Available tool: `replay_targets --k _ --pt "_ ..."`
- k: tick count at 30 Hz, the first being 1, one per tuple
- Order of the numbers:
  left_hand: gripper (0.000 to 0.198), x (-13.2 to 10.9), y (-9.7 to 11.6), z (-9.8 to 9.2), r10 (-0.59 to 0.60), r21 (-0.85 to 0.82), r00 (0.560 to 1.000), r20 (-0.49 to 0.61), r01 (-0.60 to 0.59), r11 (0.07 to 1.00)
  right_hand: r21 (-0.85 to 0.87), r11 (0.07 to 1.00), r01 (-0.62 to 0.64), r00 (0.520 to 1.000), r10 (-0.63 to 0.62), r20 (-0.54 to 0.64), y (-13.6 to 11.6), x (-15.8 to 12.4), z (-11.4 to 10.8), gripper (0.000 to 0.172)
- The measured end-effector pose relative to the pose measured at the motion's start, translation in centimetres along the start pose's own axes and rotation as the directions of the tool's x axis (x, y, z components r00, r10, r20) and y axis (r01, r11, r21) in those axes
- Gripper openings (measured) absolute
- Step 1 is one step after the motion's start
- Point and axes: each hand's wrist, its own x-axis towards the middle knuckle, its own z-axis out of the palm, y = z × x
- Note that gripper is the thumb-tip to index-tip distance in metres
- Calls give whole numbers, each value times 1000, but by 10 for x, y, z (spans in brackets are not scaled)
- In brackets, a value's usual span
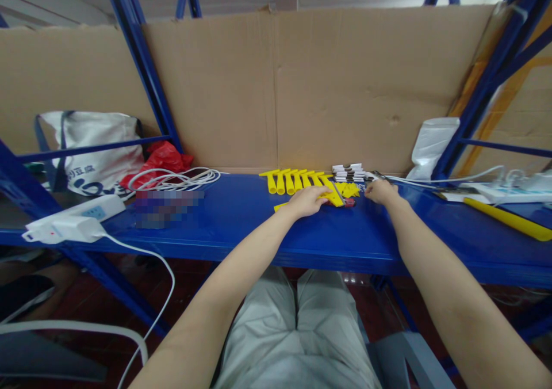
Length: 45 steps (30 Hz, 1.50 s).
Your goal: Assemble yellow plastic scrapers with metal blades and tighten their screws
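Step in hand: best done with the yellow piece [336, 199] kept steady on the blue tabletop [241, 210], small parts [361, 188] taken singly, without nudging the yellow row [281, 183].
Left hand [308, 201]: fingers closed on the yellow piece, at the row's near right.
Right hand [381, 191]: fingers curled, beside the small parts; whether anything is pinched, cannot tell.

We see long yellow plastic tubes [280, 183], a plain blue metal table [241, 222], a red plastic bag [166, 157], and a white cloth bag [99, 138] with dark blue writing [84, 171]. Our cloth trousers [276, 325] are pale grey.
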Motion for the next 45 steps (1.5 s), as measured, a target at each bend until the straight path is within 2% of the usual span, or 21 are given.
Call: replay_targets --k 5,12,16,21,25,29,32,35,38,40,42,45 --pt "34 -1 1 -1 -6 11 1000 9 6 1000 -100 994 31 999 -28 31 -6 1 3 28" --pt "35 0 0 0 4 21 1000 16 -5 1000 -139 989 41 996 -30 87 -6 3 8 37" --pt "34 0 1 0 -2 24 1000 23 2 1000 -136 990 39 997 -28 78 -6 6 10 35" --pt "34 0 1 0 -5 32 1000 19 4 999 -117 982 150 988 -144 63 -5 11 12 31" --pt "34 0 1 1 4 37 1000 15 -4 999 -109 977 185 982 -181 48 -7 12 14 27" --pt "35 0 1 1 7 59 1000 10 -8 998 -28 983 184 983 -184 -18 -8 12 12 25" --pt "34 0 1 1 18 86 1000 14 -19 996 150 971 188 978 -172 -114 -11 11 8 20" --pt "33 -1 1 2 37 128 999 23 -40 991 442 856 269 959 -195 -206 -18 7 3 13" --pt "34 -2 3 2 59 174 998 36 -65 983 706 608 363 931 -273 -244 -31 -1 -1 10" --pt "35 -3 4 2 75 205 996 41 -82 975 786 486 382 913 -332 -238 -40 -7 -1 11" --pt "35 -3 5 2 93 237 995 43 -101 966 811 439 387 900 -373 -228 -48 -12 -1 14" --pt "34 -4 7 2 109 291 993 49 -119 949 807 445 388 895 -390 -216 -55 -17 -1 15"
